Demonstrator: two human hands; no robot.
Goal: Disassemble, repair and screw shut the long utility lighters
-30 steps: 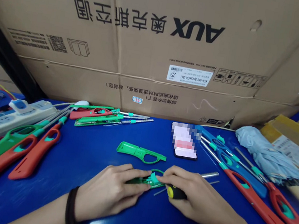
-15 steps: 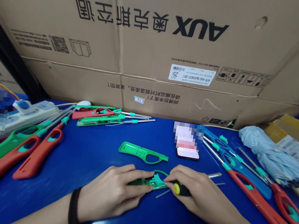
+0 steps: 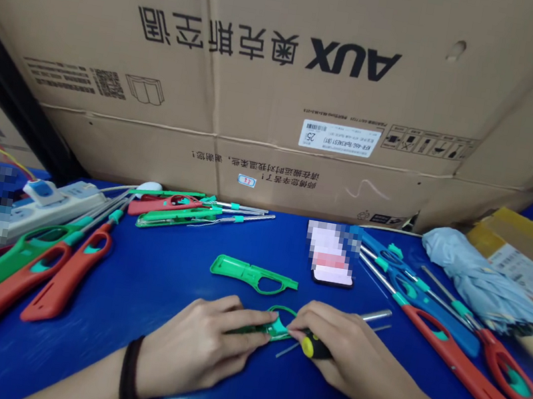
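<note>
My left hand (image 3: 200,344) lies on the blue table (image 3: 141,287) with its fingers pressed on an opened green lighter half (image 3: 271,327). Facing it, my right hand (image 3: 344,350) is closed round a small screwdriver with a yellow and black handle (image 3: 311,347), and its fingertips pinch at the teal part in the lighter's middle. The lighter's metal tube (image 3: 376,315) sticks out to the right from behind that hand. A separate green shell half (image 3: 254,275) lies just beyond both hands.
Red and green long lighters (image 3: 47,273) lie at the left beside a white power strip (image 3: 16,214). More lighters (image 3: 194,208) lie at the back. A phone (image 3: 333,254), blue and red lighters (image 3: 451,343) and a folded umbrella (image 3: 486,281) lie to the right. Cardboard boxes (image 3: 285,81) wall the back.
Both hands stayed on the green lighter half; the right hand's fingertips shifted slightly at the teal part. The view wobbled a little.
</note>
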